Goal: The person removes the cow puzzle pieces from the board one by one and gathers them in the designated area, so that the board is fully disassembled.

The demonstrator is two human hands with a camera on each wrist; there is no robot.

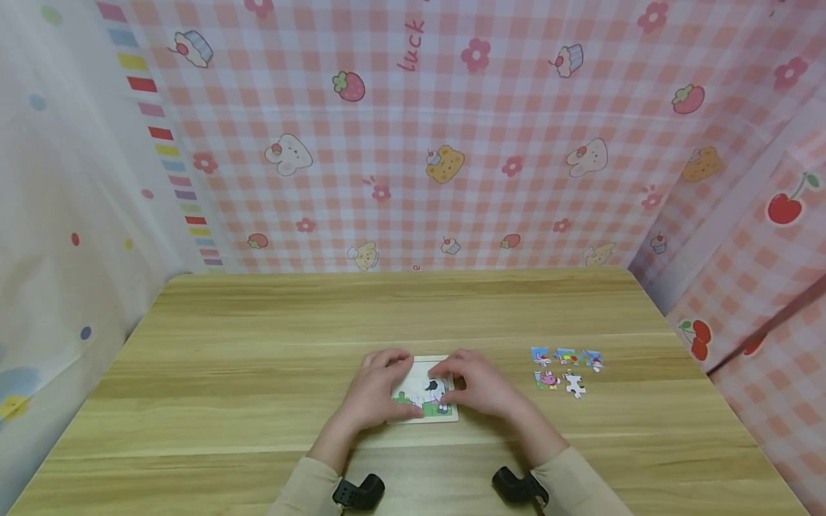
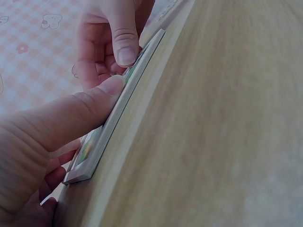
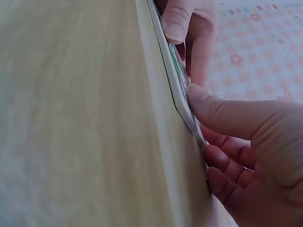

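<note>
A small flat white-framed puzzle board with a cartoon picture (image 1: 424,393) lies on the light wooden table (image 1: 258,358), near the front edge. Its sides are nearly equal, so I cannot tell a long axis. The left hand (image 1: 377,387) and the right hand (image 1: 480,385) hold it from both sides, fingers curled over the picture. The wrist views show each thumb (image 2: 90,109) pressing the board's thin edge. Only the head view shows five loose colourful puzzle pieces (image 1: 564,369) lying to the right.
</note>
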